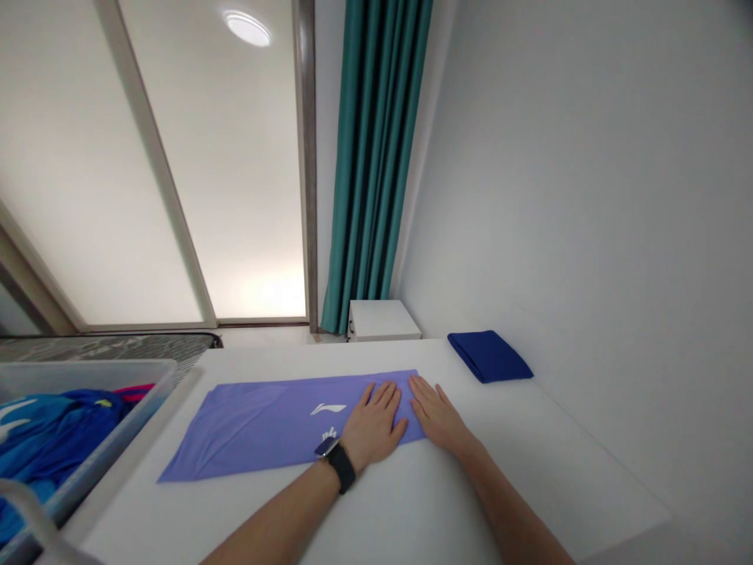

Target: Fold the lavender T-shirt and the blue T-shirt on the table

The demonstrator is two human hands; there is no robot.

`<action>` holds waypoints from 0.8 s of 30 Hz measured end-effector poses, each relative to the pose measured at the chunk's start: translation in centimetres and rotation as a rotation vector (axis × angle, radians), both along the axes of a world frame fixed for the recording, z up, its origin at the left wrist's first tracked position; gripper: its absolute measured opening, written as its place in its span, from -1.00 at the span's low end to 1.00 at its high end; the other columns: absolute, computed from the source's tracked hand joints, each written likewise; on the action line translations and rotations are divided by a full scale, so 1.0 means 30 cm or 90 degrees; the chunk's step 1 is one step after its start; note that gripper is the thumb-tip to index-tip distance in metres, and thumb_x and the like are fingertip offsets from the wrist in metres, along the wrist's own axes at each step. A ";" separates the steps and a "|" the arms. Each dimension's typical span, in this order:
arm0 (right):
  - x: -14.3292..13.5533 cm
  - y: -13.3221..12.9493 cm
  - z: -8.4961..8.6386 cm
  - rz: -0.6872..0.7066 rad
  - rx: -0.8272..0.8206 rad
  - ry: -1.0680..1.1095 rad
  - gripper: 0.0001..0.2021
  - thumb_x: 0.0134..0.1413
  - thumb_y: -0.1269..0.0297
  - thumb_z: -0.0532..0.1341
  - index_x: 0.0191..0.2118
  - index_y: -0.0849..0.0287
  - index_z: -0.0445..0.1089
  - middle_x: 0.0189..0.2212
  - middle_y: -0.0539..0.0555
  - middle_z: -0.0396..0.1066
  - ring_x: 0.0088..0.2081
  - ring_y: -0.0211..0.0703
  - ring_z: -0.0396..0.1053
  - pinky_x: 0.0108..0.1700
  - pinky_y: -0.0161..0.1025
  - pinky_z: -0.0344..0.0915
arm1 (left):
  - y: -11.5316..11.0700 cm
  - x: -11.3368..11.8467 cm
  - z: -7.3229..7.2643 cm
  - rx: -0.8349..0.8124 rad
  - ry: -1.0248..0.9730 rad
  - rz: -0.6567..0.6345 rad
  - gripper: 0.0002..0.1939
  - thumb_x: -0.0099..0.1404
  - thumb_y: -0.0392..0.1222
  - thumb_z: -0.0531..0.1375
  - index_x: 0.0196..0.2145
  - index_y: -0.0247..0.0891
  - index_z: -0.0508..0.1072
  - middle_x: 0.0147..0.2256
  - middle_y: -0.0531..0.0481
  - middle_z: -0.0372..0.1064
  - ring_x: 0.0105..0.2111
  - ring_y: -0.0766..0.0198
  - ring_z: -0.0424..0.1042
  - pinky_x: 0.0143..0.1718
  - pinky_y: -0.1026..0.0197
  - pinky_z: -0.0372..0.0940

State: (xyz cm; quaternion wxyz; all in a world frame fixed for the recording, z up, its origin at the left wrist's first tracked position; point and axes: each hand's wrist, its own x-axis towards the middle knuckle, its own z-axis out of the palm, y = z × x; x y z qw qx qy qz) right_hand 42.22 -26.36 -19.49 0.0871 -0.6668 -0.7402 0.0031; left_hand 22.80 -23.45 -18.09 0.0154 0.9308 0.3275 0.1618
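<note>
Both grips are open and pinch nothing, fingers slightly spread. The left hand [375, 424] and right hand [438, 416] angle forward, palms down, side by side. Beneath them, the smooth white counter [376, 510] carries the long, flat purple fabric garment [252, 428] with white markings; the left hand rests on its right part, the right fingers on its right edge, though the right palm seems to overhang it. Beyond, to the right, lies a folded navy-blue cloth [490, 356].
</note>
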 end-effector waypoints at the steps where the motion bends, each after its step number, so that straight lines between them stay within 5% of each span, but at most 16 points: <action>1: 0.000 -0.001 0.000 0.000 0.004 0.002 -0.47 0.35 0.21 -0.22 0.36 0.17 -0.01 0.34 0.14 -0.04 0.35 -0.12 -0.10 0.32 0.07 -0.13 | 0.001 -0.001 0.000 0.000 0.001 0.006 -0.40 0.44 0.06 -0.16 0.27 -0.34 0.18 0.29 -0.19 0.09 0.30 0.12 0.03 0.32 -0.06 -0.14; 9: -0.005 -0.005 0.003 -0.010 0.001 0.009 -0.46 0.34 0.18 -0.21 0.35 0.18 0.01 0.34 0.13 -0.02 0.35 -0.13 -0.08 0.33 0.05 -0.14 | 0.044 -0.096 0.003 -0.002 0.005 0.089 -0.41 0.45 0.05 -0.15 0.29 -0.33 0.15 0.31 -0.17 0.03 0.32 0.10 -0.02 0.31 -0.09 -0.13; 20: 0.012 0.010 -0.017 -0.031 -0.022 0.029 -0.45 0.30 0.20 -0.20 0.33 0.22 0.08 0.32 0.16 0.02 0.34 -0.10 -0.04 0.32 0.10 -0.13 | 0.081 -0.555 0.035 0.008 0.061 0.172 -0.41 0.46 0.10 -0.15 0.31 -0.25 0.12 0.31 -0.15 0.02 0.31 0.12 0.01 0.31 -0.05 -0.11; 24: -0.073 -0.001 0.028 -0.051 0.035 -0.006 -0.42 0.29 0.13 -0.17 0.31 0.32 0.09 0.32 0.24 0.00 0.34 0.00 -0.05 0.34 0.16 -0.24 | 0.091 -0.633 0.046 -0.028 0.074 0.169 -0.39 0.47 0.12 -0.19 0.33 -0.24 0.08 0.33 -0.14 -0.02 0.32 0.15 -0.01 0.31 -0.03 -0.10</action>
